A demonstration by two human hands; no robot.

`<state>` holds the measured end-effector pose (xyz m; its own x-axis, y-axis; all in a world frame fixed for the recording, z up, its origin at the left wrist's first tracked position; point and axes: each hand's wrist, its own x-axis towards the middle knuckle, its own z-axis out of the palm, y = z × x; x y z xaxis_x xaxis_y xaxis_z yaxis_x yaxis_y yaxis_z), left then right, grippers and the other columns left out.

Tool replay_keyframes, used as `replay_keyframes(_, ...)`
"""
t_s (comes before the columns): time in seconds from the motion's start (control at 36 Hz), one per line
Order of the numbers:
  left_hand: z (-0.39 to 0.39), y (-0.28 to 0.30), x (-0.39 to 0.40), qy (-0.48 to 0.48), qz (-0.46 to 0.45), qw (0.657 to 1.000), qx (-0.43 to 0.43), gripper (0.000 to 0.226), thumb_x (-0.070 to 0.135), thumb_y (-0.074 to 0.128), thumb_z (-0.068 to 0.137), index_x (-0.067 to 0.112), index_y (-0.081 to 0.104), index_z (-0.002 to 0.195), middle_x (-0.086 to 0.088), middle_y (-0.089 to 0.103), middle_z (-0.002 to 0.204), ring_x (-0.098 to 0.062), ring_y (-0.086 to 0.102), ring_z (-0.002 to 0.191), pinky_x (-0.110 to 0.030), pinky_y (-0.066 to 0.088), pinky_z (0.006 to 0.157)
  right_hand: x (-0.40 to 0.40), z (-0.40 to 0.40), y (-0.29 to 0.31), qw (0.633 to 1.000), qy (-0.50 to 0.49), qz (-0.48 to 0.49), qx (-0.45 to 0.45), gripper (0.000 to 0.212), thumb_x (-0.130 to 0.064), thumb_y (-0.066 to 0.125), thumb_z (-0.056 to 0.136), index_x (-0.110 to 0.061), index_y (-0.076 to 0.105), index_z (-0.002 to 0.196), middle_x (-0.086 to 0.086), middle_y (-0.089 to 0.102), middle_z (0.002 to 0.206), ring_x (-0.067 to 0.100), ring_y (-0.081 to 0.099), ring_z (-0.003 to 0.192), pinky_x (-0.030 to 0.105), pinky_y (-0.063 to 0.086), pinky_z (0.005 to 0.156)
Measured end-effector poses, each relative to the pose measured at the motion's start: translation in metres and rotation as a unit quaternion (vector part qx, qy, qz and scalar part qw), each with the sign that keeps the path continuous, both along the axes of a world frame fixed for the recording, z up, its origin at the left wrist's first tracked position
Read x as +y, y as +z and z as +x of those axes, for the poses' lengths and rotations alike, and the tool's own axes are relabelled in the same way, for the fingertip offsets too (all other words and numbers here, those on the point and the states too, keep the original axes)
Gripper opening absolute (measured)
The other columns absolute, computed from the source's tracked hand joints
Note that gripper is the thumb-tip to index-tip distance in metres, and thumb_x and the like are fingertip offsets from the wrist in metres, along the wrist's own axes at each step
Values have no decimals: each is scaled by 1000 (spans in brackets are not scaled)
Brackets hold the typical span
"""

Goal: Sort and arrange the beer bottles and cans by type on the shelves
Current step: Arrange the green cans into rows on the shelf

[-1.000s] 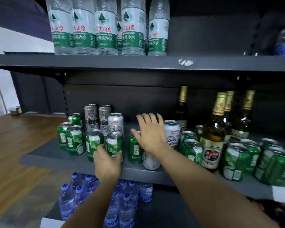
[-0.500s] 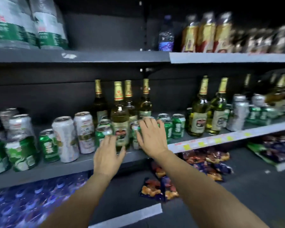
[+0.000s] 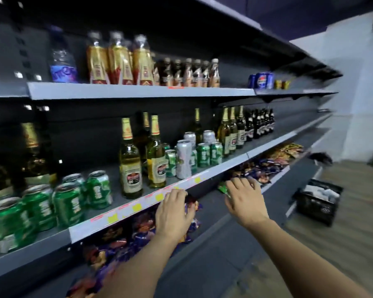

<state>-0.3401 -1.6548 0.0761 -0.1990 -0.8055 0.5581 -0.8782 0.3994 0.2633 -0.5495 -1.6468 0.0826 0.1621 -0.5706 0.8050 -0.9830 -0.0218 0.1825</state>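
Reaching forward below the front edge of the middle shelf [image 3: 181, 183], both hands are hovering with nothing in them. The left hand [image 3: 173, 211] is sitting just under the shelf's price strip, its grip relaxed and fingers loosely spread, in front of the snack packets [image 3: 142, 231] lying on the lower shelf. The right hand [image 3: 243, 201] is hanging further right, its grip wide with fingers splayed, in front of more packets and apart from the shelf edge. On the middle shelf the task's things are standing mixed: green beer cans [image 3: 69, 203] are crowding the left end, two amber beer bottles [image 3: 130, 160] with gold foil necks are standing near the middle, and just to their right a tall silver can [image 3: 184, 159] is standing among smaller green cans [image 3: 203, 154]. Further right, more gold-necked bottles [image 3: 232, 131] are lining up beside a row of dark bottles [image 3: 261, 123]. Above, the upper shelf [image 3: 138, 91] is carrying a water bottle, gold-wrapped bottles and brown bottles. A black crate [image 3: 317, 201] is sitting on the wooden floor to the right.
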Motion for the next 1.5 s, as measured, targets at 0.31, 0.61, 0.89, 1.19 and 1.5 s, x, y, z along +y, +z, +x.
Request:
replay_keyframes(0.31,-152,-13,-109,-74,42,996,2,39,45,43,97,23,46,129,7,46,126,-14,43,120,-28,38,95,-58,-147,-15,997,-73,-7,14,31,-35,37,84,-17,62,85,0,56,76,27,56,72,39,31,79)
replay_keyframes(0.61,-280,11,-264,-90,61,994,19,36,44,43,97,24,45,127,5,46,125,-15,44,119,-29,40,95,-197,-262,22,993,-109,27,45,19,-36,45,84,-20,56,82,-1,53,74,25,53,67,38,29,76)
replay_keyframes(0.89,-371,-14,-356,-79,72,994,16,34,44,44,97,27,43,126,7,46,126,-14,43,117,-29,40,92,-303,-350,6,990,-118,79,-10,18,-34,67,78,-18,63,86,0,59,77,25,58,68,39,49,67)
replay_keyframes(1.19,-421,8,-434,88,-92,983,129,55,28,68,83,15,48,133,-6,50,132,-25,47,122,-38,43,99,-447,-403,26,974,52,211,-67,38,-37,42,100,-13,47,129,5,56,119,26,52,111,36,44,86)
replay_keyframes(1.5,-392,47,-467,244,-114,918,290,99,40,77,78,13,17,152,-12,28,151,-27,23,141,-41,30,111,-538,-340,55,859,298,314,-271,78,-50,64,87,-20,23,146,4,51,140,24,52,124,39,45,96)
